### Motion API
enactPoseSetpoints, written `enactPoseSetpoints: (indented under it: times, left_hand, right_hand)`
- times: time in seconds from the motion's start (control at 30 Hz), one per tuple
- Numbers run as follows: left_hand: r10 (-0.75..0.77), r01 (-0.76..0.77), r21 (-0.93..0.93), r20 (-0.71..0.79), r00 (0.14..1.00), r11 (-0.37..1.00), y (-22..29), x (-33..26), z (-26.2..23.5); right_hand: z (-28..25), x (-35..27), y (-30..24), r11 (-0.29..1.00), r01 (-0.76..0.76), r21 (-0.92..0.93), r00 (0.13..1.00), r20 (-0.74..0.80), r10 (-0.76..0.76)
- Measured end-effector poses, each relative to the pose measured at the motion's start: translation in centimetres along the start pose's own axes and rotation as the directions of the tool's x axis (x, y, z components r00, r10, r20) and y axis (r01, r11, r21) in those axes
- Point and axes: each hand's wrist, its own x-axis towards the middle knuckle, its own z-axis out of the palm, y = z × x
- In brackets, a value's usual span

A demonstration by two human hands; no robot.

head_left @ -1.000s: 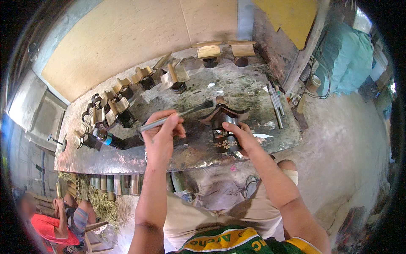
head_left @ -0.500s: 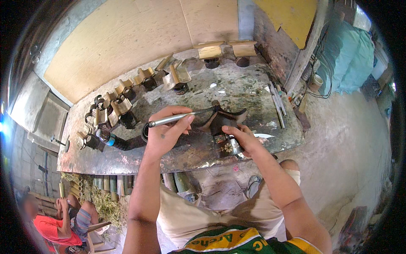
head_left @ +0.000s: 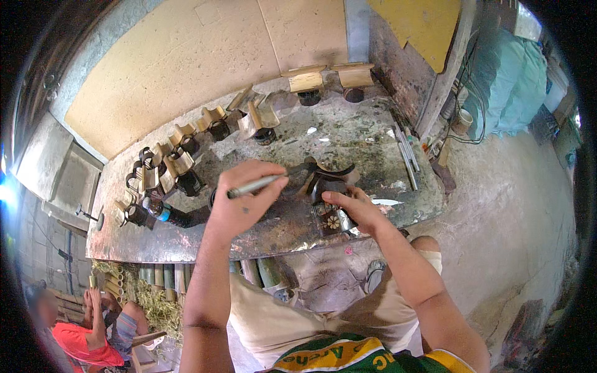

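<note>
From my remote seat, one dark roofed piece [head_left: 329, 184] sits gripped in the right hand [head_left: 359, 208], over the tabletop [head_left: 367, 140]. Left of it, the left hand [head_left: 240, 206] pinches one brush [head_left: 258, 185], long axis pointing rightward at the roof; contact I can't confirm. Farther left: one bottle [head_left: 155, 207]. Beyond: two pale-roofed pieces [head_left: 306, 82].

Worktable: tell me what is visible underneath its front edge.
A row of tubes shows there, with straw-coloured scraps nearby. The left forearm and tan shorts cover part; the worktable itself hides anything farther back.
</note>
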Motion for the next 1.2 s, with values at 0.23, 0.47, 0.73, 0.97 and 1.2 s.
enactPoseSetpoints:
  times: [0.23,0.47,0.73,0.97,1.2]
  left_hand:
    - [0.171,-0.171,0.0,0.058,0.984,0.985,1.0,0.3,0.7]
    - [-0.023,0.026,0.039,-0.079,0.997,0.999,1.8,0.3,-1.4]
    - [-0.146,0.147,-0.033,0.03,0.989,0.989,0.8,0.6,-0.7]
    - [-0.073,0.076,-0.055,0.046,0.996,0.996,0.5,0.7,-0.4]
    - [-0.252,0.243,-0.273,0.001,0.968,0.931,0.2,1.0,-1.2]
  right_hand:
    - [0.4,-0.4,-0.4,0.993,0.039,0.11,0.997,0.062,-0.046]
    - [0.1,-1.3,-0.9,0.999,-0.003,0.043,0.999,-0.05,0.005]
    - [-0.2,-0.2,-0.5,0.994,-0.017,0.105,0.996,0.083,0.009]
    - [0.3,-1.3,-1.2,0.999,-0.035,-0.002,0.999,-0.022,0.035]
    - [-0.3,-0.6,-0.8,0.998,-0.036,0.056,0.993,0.112,0.029]
